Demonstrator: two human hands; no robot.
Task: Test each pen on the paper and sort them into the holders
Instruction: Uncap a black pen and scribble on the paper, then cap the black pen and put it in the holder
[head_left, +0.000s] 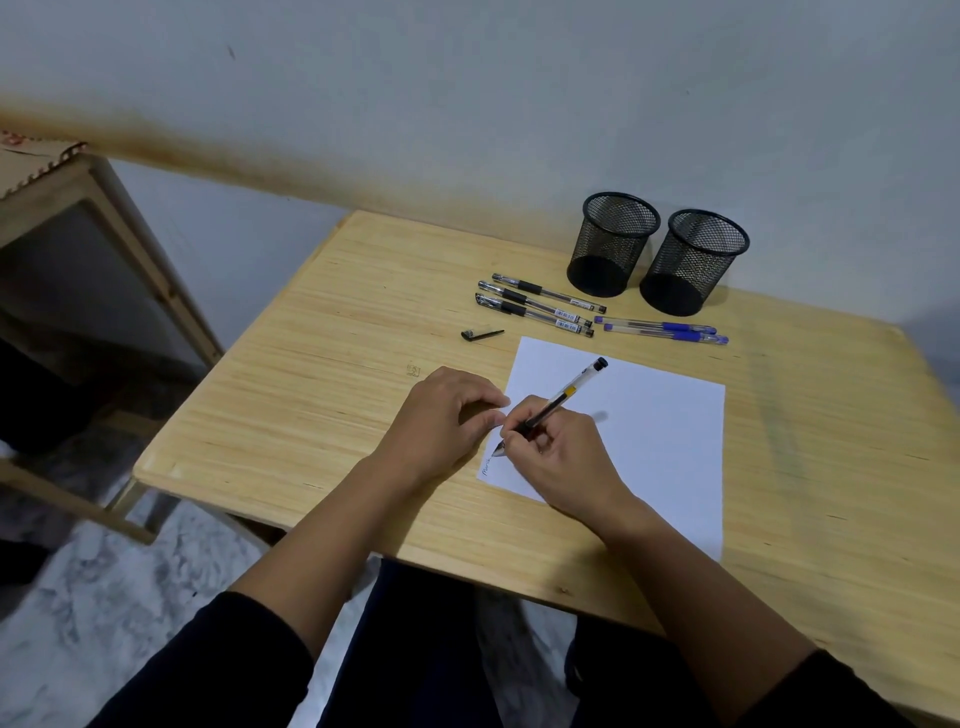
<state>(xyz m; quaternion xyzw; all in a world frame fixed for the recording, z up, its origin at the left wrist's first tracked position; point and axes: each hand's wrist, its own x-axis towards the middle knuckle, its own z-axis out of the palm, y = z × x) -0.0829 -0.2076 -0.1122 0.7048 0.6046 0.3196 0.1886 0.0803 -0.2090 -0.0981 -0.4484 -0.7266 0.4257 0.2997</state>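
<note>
My right hand (563, 457) grips a black pen (563, 396), its tip touching the left edge of a white sheet of paper (654, 431) where a short line of writing shows. My left hand (441, 421) rests beside it on the table with its fingers curled, pressing at the paper's left edge. The pen's black cap (482, 334) lies on the table behind the hands. Three capped black pens (537, 304) and two blue pens (662, 330) lie in rows behind the paper. Two black mesh holders (613, 244) (693, 262) stand at the back; no pens show in them.
The wooden table (322, 364) stands against a pale wall. A wooden shelf unit (104, 249) with cardboard on top stands to the left. My dark-clothed legs are below the table's front edge.
</note>
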